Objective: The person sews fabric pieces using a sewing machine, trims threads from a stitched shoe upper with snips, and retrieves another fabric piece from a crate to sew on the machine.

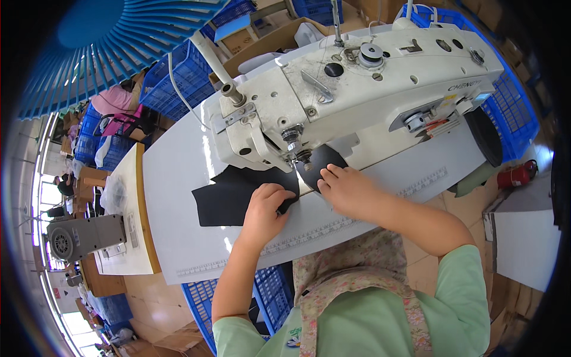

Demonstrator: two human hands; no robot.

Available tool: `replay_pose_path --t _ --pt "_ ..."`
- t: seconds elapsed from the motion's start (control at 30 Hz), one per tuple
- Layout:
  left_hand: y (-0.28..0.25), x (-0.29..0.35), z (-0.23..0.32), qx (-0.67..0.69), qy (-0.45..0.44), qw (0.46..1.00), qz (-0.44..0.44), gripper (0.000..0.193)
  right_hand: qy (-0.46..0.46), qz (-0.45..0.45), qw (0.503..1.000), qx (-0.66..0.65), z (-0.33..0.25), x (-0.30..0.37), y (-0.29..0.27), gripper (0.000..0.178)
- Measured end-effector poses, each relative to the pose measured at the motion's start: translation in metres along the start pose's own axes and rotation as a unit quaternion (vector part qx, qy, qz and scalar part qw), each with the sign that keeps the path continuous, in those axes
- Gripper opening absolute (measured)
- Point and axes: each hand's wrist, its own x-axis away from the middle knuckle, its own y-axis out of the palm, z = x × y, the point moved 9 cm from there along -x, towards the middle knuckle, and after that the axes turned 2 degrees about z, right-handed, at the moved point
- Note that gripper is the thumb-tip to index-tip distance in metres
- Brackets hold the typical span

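Note:
A black fabric piece [220, 196] lies flat on the pale table of a white sewing machine [380, 83], to the left of the needle area. My left hand [266, 211] has its fingers curled on the right edge of this fabric, thumb and fingers gripping it. A rounded black fabric part [321, 163] shows just right of the needle and presser foot [302, 157]. My right hand [351, 189] is closed at its edge, fingertips pressed on the cloth. Whether the two black parts are joined under the machine head is hidden.
A ruler strip [333, 229] runs along the table's front. Another black rounded piece [483, 137] hangs by the table's right end. A blue fan [113, 41] looms at upper left. Blue crates [181, 80] stand behind, and a blue basket [270, 294] sits below the table.

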Motion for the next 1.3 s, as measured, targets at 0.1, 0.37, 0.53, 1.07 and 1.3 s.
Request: replay_pose_path --t 0.1,0.37,0.53,1.07,1.3 --pt "0.005 -0.002 -0.001 0.009 0.009 0.999 -0.033 0.034 0.012 0.01 0.999 0.051 -0.003 0.004 0.005 0.037" --pt "0.005 0.0 -0.006 0.054 0.034 0.998 -0.016 0.029 -0.031 0.019 0.999 0.02 0.003 0.015 -0.002 0.043" --pt "0.009 -0.001 -0.009 0.064 0.016 0.997 -0.035 0.028 -0.068 -0.003 0.997 0.03 0.004 0.009 -0.008 0.043" --pt "0.009 -0.006 -0.006 0.084 0.062 0.993 -0.061 0.03 -0.111 0.145 0.983 -0.029 0.011 0.009 -0.015 0.02" --pt "0.01 -0.008 -0.001 0.039 0.084 0.995 -0.049 0.03 -0.087 0.147 0.985 -0.027 0.015 0.003 -0.014 0.02"
